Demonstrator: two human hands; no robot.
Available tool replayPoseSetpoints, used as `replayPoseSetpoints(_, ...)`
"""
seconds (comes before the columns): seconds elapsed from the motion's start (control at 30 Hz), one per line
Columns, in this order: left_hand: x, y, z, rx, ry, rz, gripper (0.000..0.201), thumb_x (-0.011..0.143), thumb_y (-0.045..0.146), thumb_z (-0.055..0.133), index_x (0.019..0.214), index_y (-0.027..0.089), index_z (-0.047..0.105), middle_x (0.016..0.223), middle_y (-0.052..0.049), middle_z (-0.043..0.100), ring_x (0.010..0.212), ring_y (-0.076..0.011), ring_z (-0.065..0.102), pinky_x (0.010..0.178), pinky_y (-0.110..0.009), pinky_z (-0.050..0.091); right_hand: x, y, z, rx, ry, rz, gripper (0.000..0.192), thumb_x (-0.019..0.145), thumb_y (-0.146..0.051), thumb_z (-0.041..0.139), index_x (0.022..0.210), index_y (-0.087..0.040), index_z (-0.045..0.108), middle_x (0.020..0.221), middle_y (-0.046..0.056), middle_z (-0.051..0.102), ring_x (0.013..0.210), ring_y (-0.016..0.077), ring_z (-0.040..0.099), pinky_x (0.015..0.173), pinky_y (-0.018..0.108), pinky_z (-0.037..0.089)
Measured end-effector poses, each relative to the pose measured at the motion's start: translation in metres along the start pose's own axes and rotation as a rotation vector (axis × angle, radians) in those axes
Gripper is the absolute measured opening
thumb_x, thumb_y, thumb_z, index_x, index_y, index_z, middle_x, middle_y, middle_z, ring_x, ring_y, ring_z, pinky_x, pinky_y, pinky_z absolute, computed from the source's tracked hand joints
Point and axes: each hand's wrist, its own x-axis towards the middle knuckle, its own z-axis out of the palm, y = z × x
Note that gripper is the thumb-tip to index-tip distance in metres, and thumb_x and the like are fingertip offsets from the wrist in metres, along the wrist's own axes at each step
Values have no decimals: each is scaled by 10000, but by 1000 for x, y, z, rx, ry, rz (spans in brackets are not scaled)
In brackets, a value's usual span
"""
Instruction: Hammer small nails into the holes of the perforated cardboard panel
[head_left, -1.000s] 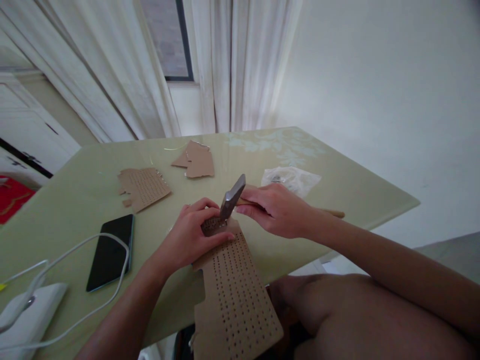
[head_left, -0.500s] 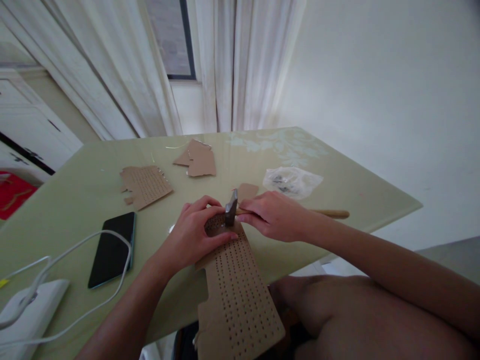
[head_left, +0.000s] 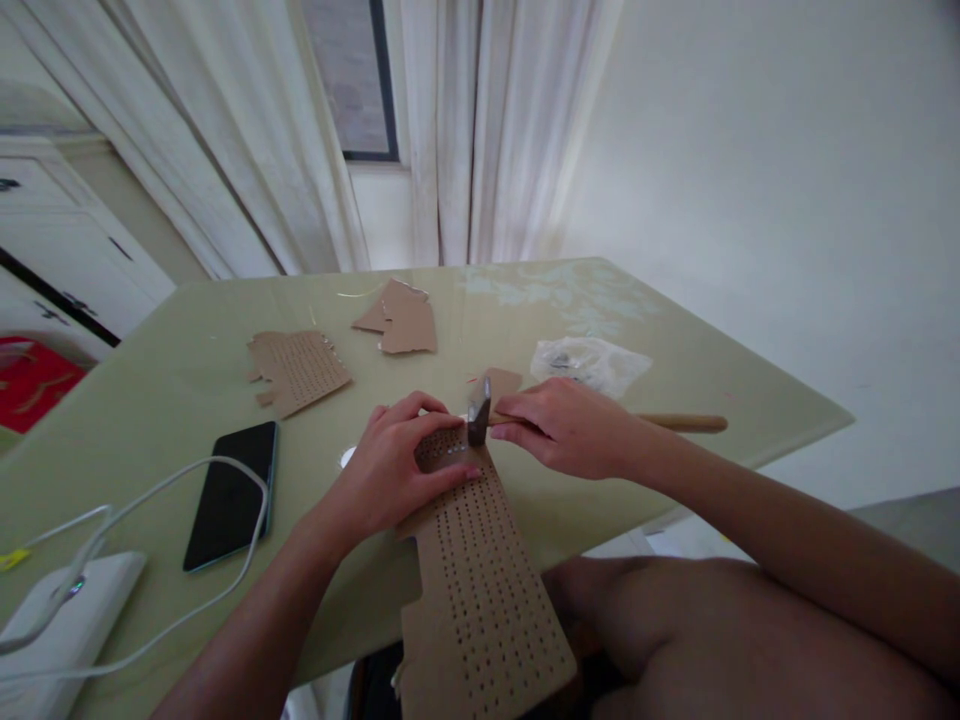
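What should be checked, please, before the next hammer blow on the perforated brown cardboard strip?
1. Left hand pressing the perforated brown cardboard strip flat: ok.
2. Right hand wrapped around the wooden-handled hammer close to its grey metal head: ok.
3. Left fingertips apart from the hammer head: not ok, they lie right beside it.
4. Strip fully backed by the pale green table: not ok, its near half hangs over the edge.
5. What sits under the hammer head: cannot tell, too small.
6. Black phone and white cable away from the work spot: ok.
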Motion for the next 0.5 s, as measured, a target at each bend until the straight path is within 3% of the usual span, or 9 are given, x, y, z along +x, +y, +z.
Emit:
replayPoseSetpoints(0.13, 2, -4, -4, -117, 67, 10, 427, 905, 592, 821, 1213, 296, 823, 1221, -59, 727, 1059, -249, 697, 926, -394, 548, -2, 3, 0, -10, -31, 13, 335, 1137, -389, 547, 1008, -160, 756, 883, 86, 771, 773, 206, 649, 715, 323, 340)
replayPoseSetpoints(0.23, 6, -22, -14, -121, 297, -92, 331, 992, 531, 705, 1117, 257, 844, 1125, -54, 755, 804, -183, 650, 662, -295, 501, -2, 5, 1, -9, -25, -8, 350, 1140, -384, 540, 967, -157, 743, 869, 83, 765, 768, 199, 639, 714, 324, 333)
replayPoseSetpoints(0.3, 8, -41, -23, 30, 486, -231, 300, 1004, 461, 671, 1018, 219, 846, 966, -51, 766, 678, -177, 590, 610, -299, 456, -2, 6, 2, -2, -17, -21, 354, 1143, -382, 534, 960, -157, 738, 876, 86, 768, 771, 198, 638, 716, 324, 334)
replayPoseSetpoints(0.33, 8, -51, -27, 139, 524, -330, 282, 999, 428, 672, 1027, 209, 847, 949, -58, 775, 664, -187, 597, 631, -318, 464, -3, 7, 2, 2, -18, -20, 355, 1144, -382, 533, 958, -158, 736, 873, 85, 769, 767, 198, 638, 717, 324, 336)
replayPoseSetpoints(0.4, 9, -68, -33, 320, 446, -491, 277, 1011, 357, 638, 1119, 203, 842, 1058, -93, 816, 819, -256, 704, 767, -366, 521, -3, 8, 3, 9, -28, -12, 363, 1147, -385, 528, 948, -159, 732, 860, 85, 770, 760, 199, 642, 720, 325, 342)
replayPoseSetpoints(0.5, 10, -83, -31, 432, 228, -658, 334, 1045, 328, 567, 1231, 207, 817, 1230, -127, 823, 1093, -355, 750, 905, -433, 548, -3, 9, 3, 7, -34, -9, 372, 1148, -385, 525, 944, -156, 735, 876, 90, 778, 767, 204, 654, 728, 330, 351)
